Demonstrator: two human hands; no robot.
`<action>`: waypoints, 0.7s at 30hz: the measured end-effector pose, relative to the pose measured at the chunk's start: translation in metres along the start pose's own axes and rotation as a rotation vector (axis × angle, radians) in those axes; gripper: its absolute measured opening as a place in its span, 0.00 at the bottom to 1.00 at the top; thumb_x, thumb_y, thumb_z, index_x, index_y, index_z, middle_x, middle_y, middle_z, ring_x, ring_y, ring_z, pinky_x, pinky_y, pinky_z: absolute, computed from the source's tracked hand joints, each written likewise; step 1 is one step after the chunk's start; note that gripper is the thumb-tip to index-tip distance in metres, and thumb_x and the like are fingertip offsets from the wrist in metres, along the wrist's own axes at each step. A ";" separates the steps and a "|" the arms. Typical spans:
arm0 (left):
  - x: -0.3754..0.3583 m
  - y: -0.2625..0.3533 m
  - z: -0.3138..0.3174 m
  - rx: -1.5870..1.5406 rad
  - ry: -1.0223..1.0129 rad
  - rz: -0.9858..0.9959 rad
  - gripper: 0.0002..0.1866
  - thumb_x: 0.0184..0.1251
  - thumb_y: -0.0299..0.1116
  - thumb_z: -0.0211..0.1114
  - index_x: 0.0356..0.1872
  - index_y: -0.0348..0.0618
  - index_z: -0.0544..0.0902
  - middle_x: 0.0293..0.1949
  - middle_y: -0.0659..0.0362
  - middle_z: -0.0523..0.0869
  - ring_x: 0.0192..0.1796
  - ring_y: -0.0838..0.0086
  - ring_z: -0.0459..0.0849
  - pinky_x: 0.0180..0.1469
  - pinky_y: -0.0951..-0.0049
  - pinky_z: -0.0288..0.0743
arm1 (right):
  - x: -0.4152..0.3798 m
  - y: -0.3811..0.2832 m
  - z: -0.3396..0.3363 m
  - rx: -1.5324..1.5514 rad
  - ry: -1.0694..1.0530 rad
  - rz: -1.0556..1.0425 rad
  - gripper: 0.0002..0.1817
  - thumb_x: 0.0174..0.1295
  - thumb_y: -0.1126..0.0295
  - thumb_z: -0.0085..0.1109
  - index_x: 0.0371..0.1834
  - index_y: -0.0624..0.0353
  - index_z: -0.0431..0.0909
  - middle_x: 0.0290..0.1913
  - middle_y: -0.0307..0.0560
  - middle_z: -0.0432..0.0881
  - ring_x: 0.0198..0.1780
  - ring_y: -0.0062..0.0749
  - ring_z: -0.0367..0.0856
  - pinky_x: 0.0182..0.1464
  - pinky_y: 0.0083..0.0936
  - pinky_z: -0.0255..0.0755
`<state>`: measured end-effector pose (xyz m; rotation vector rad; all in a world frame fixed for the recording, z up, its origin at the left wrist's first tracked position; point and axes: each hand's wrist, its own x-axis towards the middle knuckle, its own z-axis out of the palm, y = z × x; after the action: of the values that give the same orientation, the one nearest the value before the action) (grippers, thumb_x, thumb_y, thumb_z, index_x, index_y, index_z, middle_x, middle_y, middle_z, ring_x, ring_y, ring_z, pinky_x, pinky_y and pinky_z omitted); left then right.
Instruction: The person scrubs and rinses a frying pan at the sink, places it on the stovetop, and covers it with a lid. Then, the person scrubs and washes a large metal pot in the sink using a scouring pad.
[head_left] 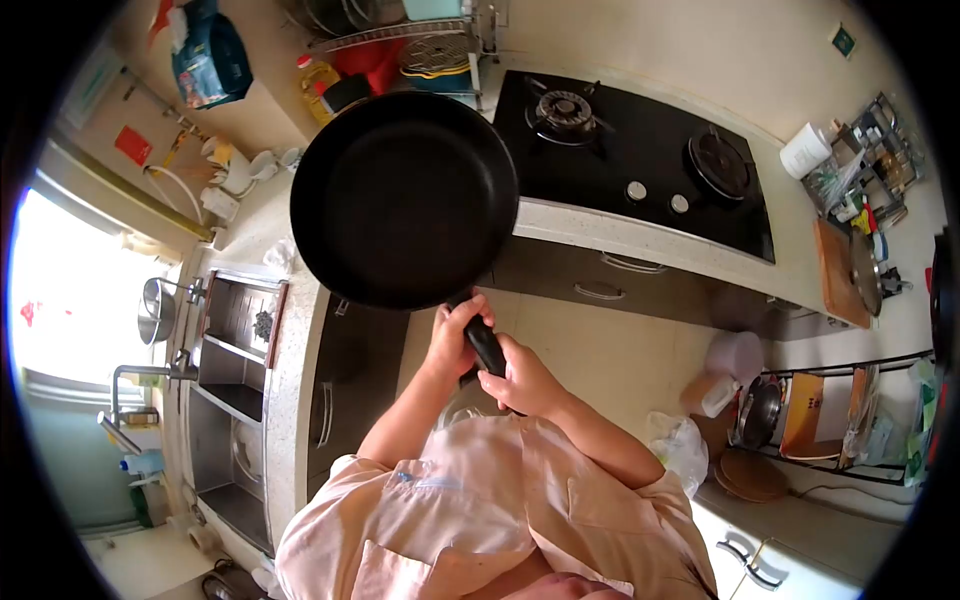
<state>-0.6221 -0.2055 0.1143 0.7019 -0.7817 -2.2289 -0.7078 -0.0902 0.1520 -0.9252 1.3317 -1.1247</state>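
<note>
A large black frying pan (405, 200) is held out in front of me, its bare dark inside facing the camera. Both hands grip its black handle (485, 345). My left hand (455, 335) is closed around the handle near the pan's rim. Closer to my body, my right hand (520, 375) wraps the handle's lower end. The pan is off any surface and hides part of the counter corner behind it.
A black gas stove (630, 150) with two burners is ahead to the right. On the left is a steel sink (235, 400) with a tap (180, 365). A dish rack (400, 35) stands behind the pan. At right, a shelf rack (840, 400) holds pans and boards.
</note>
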 end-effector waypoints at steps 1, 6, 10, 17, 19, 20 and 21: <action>0.005 -0.003 -0.001 -0.005 0.000 -0.012 0.09 0.58 0.28 0.61 0.35 0.39 0.71 0.25 0.59 0.74 0.30 0.74 0.74 0.35 0.74 0.69 | 0.001 -0.003 -0.005 -0.009 0.003 0.009 0.14 0.54 0.74 0.55 0.40 0.68 0.65 0.20 0.45 0.74 0.16 0.25 0.75 0.20 0.23 0.69; 0.031 -0.006 -0.016 0.094 0.032 0.040 0.09 0.59 0.32 0.59 0.35 0.39 0.71 0.26 0.58 0.74 0.30 0.73 0.74 0.35 0.74 0.71 | 0.033 0.016 -0.023 -0.123 -0.005 -0.091 0.18 0.51 0.69 0.58 0.39 0.71 0.67 0.24 0.60 0.76 0.23 0.45 0.78 0.28 0.36 0.71; 0.059 -0.027 -0.037 0.162 0.073 0.143 0.14 0.59 0.37 0.59 0.39 0.40 0.70 0.27 0.57 0.73 0.29 0.72 0.74 0.33 0.75 0.71 | 0.063 0.044 -0.050 -0.226 -0.040 -0.189 0.18 0.52 0.67 0.59 0.38 0.71 0.67 0.22 0.59 0.75 0.24 0.47 0.76 0.28 0.37 0.68; 0.082 -0.064 -0.083 0.296 0.033 0.296 0.21 0.55 0.43 0.62 0.41 0.41 0.66 0.26 0.57 0.71 0.25 0.74 0.72 0.28 0.76 0.72 | 0.096 0.107 -0.066 -0.098 -0.198 -0.178 0.19 0.52 0.68 0.58 0.39 0.73 0.66 0.17 0.57 0.75 0.20 0.47 0.76 0.24 0.36 0.69; 0.085 -0.070 -0.090 0.329 0.036 0.329 0.22 0.55 0.45 0.62 0.41 0.40 0.65 0.24 0.58 0.71 0.23 0.74 0.73 0.26 0.77 0.73 | 0.101 0.121 -0.062 -0.042 -0.191 -0.181 0.20 0.53 0.68 0.59 0.44 0.70 0.66 0.14 0.50 0.74 0.15 0.38 0.74 0.19 0.30 0.65; 0.087 -0.073 -0.094 0.311 0.033 0.332 0.23 0.55 0.45 0.63 0.41 0.40 0.65 0.24 0.57 0.71 0.23 0.74 0.73 0.26 0.77 0.73 | 0.103 0.126 -0.062 -0.081 -0.201 -0.190 0.20 0.53 0.68 0.59 0.44 0.70 0.66 0.14 0.50 0.74 0.15 0.40 0.74 0.18 0.32 0.65; 0.089 -0.076 -0.098 0.294 0.028 0.336 0.23 0.55 0.45 0.63 0.40 0.40 0.65 0.23 0.57 0.71 0.22 0.74 0.74 0.25 0.77 0.74 | 0.106 0.130 -0.063 -0.085 -0.203 -0.186 0.20 0.53 0.68 0.59 0.44 0.70 0.66 0.14 0.51 0.74 0.14 0.40 0.74 0.18 0.32 0.65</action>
<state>-0.6454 -0.2570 -0.0274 0.6799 -1.1380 -1.8184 -0.7683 -0.1542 -0.0033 -1.2133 1.1526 -1.0882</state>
